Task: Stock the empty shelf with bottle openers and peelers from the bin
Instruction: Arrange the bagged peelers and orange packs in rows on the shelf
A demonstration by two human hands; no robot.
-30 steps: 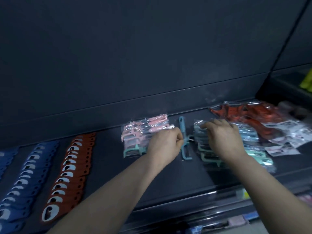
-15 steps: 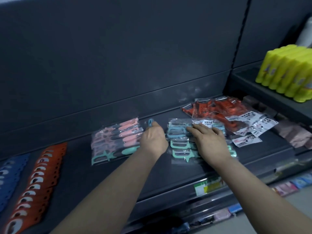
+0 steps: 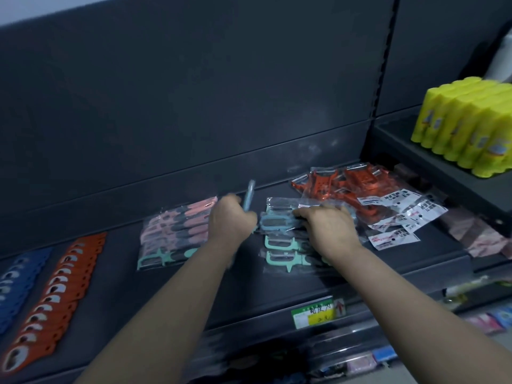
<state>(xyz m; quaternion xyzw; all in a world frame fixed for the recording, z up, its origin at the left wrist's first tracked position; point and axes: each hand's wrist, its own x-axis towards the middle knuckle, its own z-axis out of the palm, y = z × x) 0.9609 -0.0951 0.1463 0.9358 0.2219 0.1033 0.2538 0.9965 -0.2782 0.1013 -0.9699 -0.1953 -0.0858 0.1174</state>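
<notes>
the left hand point(image 3: 231, 220), gripping a blue peeler point(image 3: 248, 198), is now tipping it upward at centre frame; the right hand point(image 3: 327, 228) is lying open, pressing the teal peelers point(image 3: 279, 245) flat, still tidying that row.

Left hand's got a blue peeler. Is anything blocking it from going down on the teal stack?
Yes: the right hand lies on the teal stack, covering its right part. The left hand holds the blue peeler just left of it; nothing else intervenes.

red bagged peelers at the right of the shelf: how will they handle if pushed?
The red bagged peelers probably slide easily: glossy plastic bags on a smooth shelf. They overlap loosely, so a push likely fans them out. Each looks light, with a floppy bag around a stiff peeler.
</notes>
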